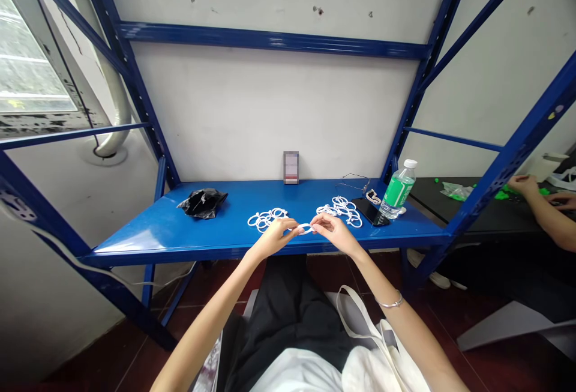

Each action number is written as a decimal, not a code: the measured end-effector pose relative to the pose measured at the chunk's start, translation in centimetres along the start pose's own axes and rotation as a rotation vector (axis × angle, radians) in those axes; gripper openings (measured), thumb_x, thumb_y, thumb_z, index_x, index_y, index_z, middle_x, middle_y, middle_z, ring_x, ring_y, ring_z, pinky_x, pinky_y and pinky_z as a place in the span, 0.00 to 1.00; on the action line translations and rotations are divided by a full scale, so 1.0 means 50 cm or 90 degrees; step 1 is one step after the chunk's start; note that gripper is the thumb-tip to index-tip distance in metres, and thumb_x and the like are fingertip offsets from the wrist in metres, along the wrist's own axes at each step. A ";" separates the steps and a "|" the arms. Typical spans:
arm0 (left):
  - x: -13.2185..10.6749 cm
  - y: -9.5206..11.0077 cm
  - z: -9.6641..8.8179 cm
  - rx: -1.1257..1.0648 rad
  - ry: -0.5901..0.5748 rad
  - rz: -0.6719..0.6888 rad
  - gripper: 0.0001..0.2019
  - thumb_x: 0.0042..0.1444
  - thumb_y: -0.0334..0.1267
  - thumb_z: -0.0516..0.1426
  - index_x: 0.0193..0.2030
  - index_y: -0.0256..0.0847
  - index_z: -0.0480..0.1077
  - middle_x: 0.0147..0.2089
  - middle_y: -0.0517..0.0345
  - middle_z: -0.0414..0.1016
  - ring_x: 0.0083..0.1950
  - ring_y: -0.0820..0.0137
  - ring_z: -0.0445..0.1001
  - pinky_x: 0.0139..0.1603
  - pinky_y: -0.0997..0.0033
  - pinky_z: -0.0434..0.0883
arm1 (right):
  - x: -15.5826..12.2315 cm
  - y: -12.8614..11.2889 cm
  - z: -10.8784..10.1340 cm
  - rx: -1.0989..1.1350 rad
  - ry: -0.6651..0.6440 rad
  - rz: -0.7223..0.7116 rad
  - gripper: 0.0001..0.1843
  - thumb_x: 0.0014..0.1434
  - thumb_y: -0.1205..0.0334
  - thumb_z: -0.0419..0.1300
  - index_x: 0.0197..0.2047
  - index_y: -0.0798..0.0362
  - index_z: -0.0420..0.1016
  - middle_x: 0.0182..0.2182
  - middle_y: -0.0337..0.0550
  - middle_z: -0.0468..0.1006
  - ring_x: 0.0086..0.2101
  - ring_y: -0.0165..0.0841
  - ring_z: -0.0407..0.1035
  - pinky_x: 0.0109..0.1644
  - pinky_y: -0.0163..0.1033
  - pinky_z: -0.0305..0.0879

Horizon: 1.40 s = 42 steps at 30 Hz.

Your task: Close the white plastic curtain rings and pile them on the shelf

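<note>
A thin white loop (306,228), like a cord ring or hair tie, is stretched between my two hands over the front edge of the blue table. My left hand (279,236) pinches its left end, and my right hand (332,230) pinches the right end. Just beyond my left hand lies a pile of white loops (263,220). Another pile of similar white loops (345,207) spreads out past my right hand. Whether the loops are knotted or joined is too small to tell.
On the blue table (153,230) are a crumpled black plastic bag (204,203), a small upright phone-like screen (291,168), a dark phone (371,212), glasses (355,183) and a water bottle (398,191). Blue frame posts flank me. At right, another person's hands (524,186) work at a black table.
</note>
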<state>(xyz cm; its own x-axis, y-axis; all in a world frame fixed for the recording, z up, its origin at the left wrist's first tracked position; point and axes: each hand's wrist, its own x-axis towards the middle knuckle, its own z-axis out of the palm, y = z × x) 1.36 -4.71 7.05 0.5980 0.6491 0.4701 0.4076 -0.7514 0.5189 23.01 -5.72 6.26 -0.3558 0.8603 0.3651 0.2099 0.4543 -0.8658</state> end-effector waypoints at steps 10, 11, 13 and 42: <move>0.003 0.022 0.001 -0.246 0.093 -0.143 0.23 0.59 0.55 0.52 0.26 0.36 0.70 0.25 0.57 0.75 0.28 0.69 0.76 0.31 0.74 0.71 | -0.013 -0.029 0.016 -0.169 0.037 -0.133 0.13 0.60 0.52 0.60 0.44 0.50 0.73 0.37 0.43 0.77 0.37 0.35 0.73 0.44 0.42 0.71; 0.003 0.023 0.002 -0.254 0.095 -0.149 0.23 0.59 0.55 0.52 0.25 0.36 0.70 0.24 0.57 0.75 0.27 0.69 0.76 0.31 0.74 0.72 | -0.014 -0.029 0.017 -0.209 0.046 -0.154 0.12 0.61 0.53 0.59 0.44 0.49 0.74 0.38 0.43 0.77 0.37 0.36 0.73 0.44 0.42 0.71; 0.003 0.023 0.004 -0.257 0.096 -0.156 0.23 0.59 0.56 0.52 0.25 0.36 0.70 0.23 0.57 0.75 0.27 0.69 0.76 0.31 0.74 0.72 | -0.016 -0.026 0.017 -0.273 0.058 -0.191 0.12 0.63 0.54 0.56 0.45 0.49 0.74 0.38 0.44 0.77 0.37 0.36 0.73 0.44 0.43 0.71; -0.005 0.030 0.024 0.017 0.109 -0.085 0.18 0.52 0.53 0.58 0.36 0.39 0.73 0.22 0.60 0.72 0.23 0.73 0.71 0.26 0.76 0.66 | -0.015 -0.021 0.024 -0.291 0.099 -0.218 0.19 0.66 0.50 0.50 0.32 0.50 0.76 0.28 0.44 0.77 0.30 0.36 0.70 0.37 0.41 0.67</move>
<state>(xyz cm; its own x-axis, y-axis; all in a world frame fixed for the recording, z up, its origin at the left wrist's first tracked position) 2.66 -6.16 6.83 0.4117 0.7524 0.5142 0.4952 -0.6584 0.5668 21.97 -7.10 6.48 -0.3420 0.6553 0.6735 0.4905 0.7358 -0.4669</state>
